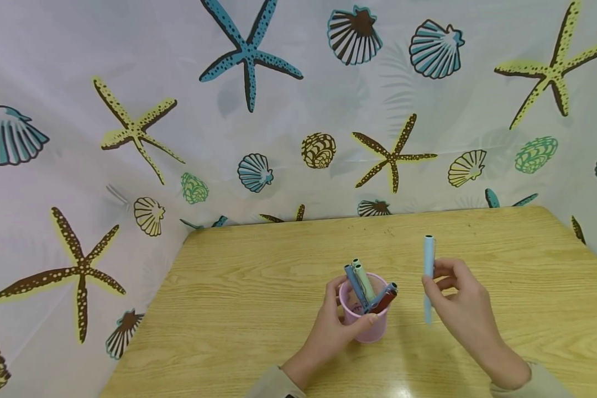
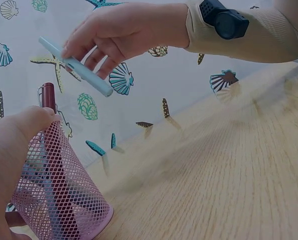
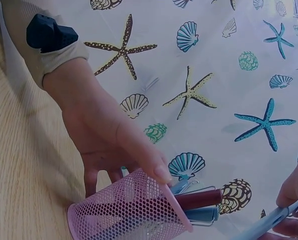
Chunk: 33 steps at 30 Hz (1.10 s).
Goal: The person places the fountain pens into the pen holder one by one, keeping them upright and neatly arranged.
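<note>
A pink mesh pen cup (image 1: pixel 373 333) stands on the wooden table, gripped around its side by my left hand (image 1: pixel 330 326), whose thumb lies at the rim. Several capped pens lean in the cup, among them a dark red pen (image 1: pixel 384 302), a pale green pen (image 1: pixel 363 279) and a blue pen (image 1: pixel 356 287). To the right of the cup, my right hand (image 1: pixel 465 309) pinches a light blue pen (image 1: pixel 429 254) between thumb and fingers, holding it upright in the head view. In the left wrist view this light blue pen (image 2: pixel 91 77) is raised above the cup's height.
The wooden table (image 1: pixel 239 298) reaches back to a white curtain (image 1: pixel 288 99) printed with starfish and shells, which also hangs along the left and right sides. A dark device (image 2: pixel 229 22) is strapped over the right sleeve (image 2: pixel 259 45).
</note>
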### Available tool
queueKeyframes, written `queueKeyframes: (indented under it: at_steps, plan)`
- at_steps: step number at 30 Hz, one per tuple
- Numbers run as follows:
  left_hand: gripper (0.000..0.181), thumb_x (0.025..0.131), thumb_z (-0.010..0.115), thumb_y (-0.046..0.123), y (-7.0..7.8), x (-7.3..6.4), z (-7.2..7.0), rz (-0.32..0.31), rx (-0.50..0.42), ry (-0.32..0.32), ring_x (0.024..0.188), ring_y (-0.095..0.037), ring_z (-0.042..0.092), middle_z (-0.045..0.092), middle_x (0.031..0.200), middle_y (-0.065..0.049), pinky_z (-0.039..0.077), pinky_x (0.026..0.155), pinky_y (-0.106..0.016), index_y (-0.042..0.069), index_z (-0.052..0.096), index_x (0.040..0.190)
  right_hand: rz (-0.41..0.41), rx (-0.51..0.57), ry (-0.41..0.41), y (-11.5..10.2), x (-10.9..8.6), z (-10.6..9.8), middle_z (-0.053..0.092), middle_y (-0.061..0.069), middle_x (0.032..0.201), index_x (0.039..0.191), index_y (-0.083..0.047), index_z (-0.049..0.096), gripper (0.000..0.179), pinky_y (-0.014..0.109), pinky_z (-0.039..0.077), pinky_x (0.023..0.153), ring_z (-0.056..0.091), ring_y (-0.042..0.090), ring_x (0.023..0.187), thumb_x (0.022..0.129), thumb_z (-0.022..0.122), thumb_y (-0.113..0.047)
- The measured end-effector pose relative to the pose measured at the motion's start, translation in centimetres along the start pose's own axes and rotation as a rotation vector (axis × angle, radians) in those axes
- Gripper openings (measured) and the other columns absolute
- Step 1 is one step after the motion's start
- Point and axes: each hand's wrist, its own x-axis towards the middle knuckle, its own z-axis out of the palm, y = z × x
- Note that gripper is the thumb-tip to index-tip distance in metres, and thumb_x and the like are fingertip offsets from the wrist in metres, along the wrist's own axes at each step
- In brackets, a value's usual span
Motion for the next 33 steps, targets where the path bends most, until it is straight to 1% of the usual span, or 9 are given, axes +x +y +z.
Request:
queueKeyframes:
  at_steps: [6, 11, 14, 18, 21, 24, 28, 31, 33]
  plan:
    - [0.076, 0.081, 0.072, 0.037, -0.1, -0.1, 0.0, -0.016, -0.006, -0.002, 0.115, -0.021, 0.048, 0.039, 0.132, 0.003, 0.046, 0.087, -0.038, 0.037, 0.021, 0.138, -0.061, 0.129, 0.068, -1.2, 0.0, 0.2, 0.06, 0.003, 0.093, 0.107, -0.002, 0.056, 0.026, 0.016, 0.049, 0.055, 0.057, 0.003, 0.076, 0.082, 0.066, 0.004]
    - [0.076, 0.082, 0.071, 0.034, 0.3, -0.2, 0.0, -0.01, -0.016, -0.007, 0.116, -0.026, 0.048, 0.039, 0.132, -0.002, 0.046, 0.088, -0.042, 0.032, 0.021, 0.139, -0.126, 0.212, 0.11, -2.0, 0.1, 0.4, 0.06, 0.008, 0.092, 0.108, 0.003, 0.056, 0.032, 0.015, 0.049, 0.057, 0.059, 0.003, 0.079, 0.079, 0.065, 0.013]
    - [0.076, 0.083, 0.071, 0.029, 1.3, -0.4, -0.1, 0.002, -0.02, -0.007, 0.116, -0.031, 0.047, 0.039, 0.132, -0.006, 0.044, 0.089, -0.047, 0.025, 0.022, 0.14, -0.163, 0.242, 0.124, -2.5, 0.2, 0.6, 0.06, 0.01, 0.091, 0.109, 0.005, 0.055, 0.035, 0.015, 0.049, 0.059, 0.059, 0.004, 0.079, 0.077, 0.065, 0.015]
    - [0.075, 0.084, 0.07, 0.023, 3.1, -0.8, -0.2, 0.014, -0.013, -0.006, 0.117, -0.033, 0.046, 0.04, 0.13, -0.011, 0.043, 0.089, -0.048, 0.015, 0.022, 0.14, -0.203, 0.293, 0.133, -3.3, 0.4, 0.9, 0.059, 0.012, 0.09, 0.109, 0.006, 0.055, 0.037, 0.015, 0.049, 0.062, 0.06, 0.006, 0.079, 0.075, 0.065, 0.018]
    - [0.074, 0.084, 0.07, 0.022, 3.7, -1.0, -0.2, 0.017, 0.004, -0.003, 0.117, -0.031, 0.045, 0.04, 0.13, -0.011, 0.043, 0.09, -0.045, 0.013, 0.023, 0.14, -0.226, 0.339, 0.115, -3.6, 0.5, 1.2, 0.058, 0.012, 0.092, 0.109, 0.007, 0.054, 0.037, 0.016, 0.05, 0.064, 0.06, 0.008, 0.081, 0.075, 0.064, 0.019]
    - [0.074, 0.084, 0.07, 0.022, 3.3, -0.9, -0.2, 0.028, 0.015, 0.003, 0.116, -0.03, 0.045, 0.041, 0.13, -0.01, 0.043, 0.09, -0.044, 0.014, 0.023, 0.14, -0.237, 0.388, 0.078, -4.0, 0.4, 1.6, 0.057, 0.011, 0.093, 0.109, 0.006, 0.054, 0.036, 0.019, 0.051, 0.067, 0.061, 0.011, 0.082, 0.077, 0.064, 0.017]
    - [0.075, 0.084, 0.071, 0.026, 1.7, -0.4, -0.1, 0.056, 0.047, 0.015, 0.116, -0.029, 0.044, 0.041, 0.131, -0.004, 0.042, 0.089, -0.042, 0.02, 0.022, 0.141, -0.24, 0.423, 0.021, -4.4, 0.3, 2.1, 0.057, 0.011, 0.093, 0.108, 0.005, 0.054, 0.034, 0.022, 0.052, 0.069, 0.062, 0.013, 0.084, 0.078, 0.063, 0.017]
    - [0.076, 0.083, 0.071, 0.031, 0.6, -0.1, 0.0, 0.06, 0.069, 0.022, 0.116, -0.028, 0.044, 0.041, 0.131, 0.001, 0.043, 0.088, -0.041, 0.026, 0.022, 0.14, -0.245, 0.408, -0.017, -4.4, 0.2, 2.6, 0.058, 0.01, 0.094, 0.107, 0.004, 0.054, 0.034, 0.023, 0.053, 0.068, 0.062, 0.012, 0.086, 0.077, 0.064, 0.017]
    - [0.075, 0.083, 0.071, 0.034, 0.4, 0.0, 0.0, 0.051, 0.076, 0.021, 0.116, -0.027, 0.044, 0.041, 0.13, 0.003, 0.043, 0.087, -0.04, 0.03, 0.022, 0.139, -0.25, 0.392, -0.035, -4.3, 0.1, 3.0, 0.058, 0.008, 0.095, 0.106, 0.003, 0.055, 0.034, 0.023, 0.053, 0.067, 0.062, 0.011, 0.087, 0.077, 0.064, 0.017]
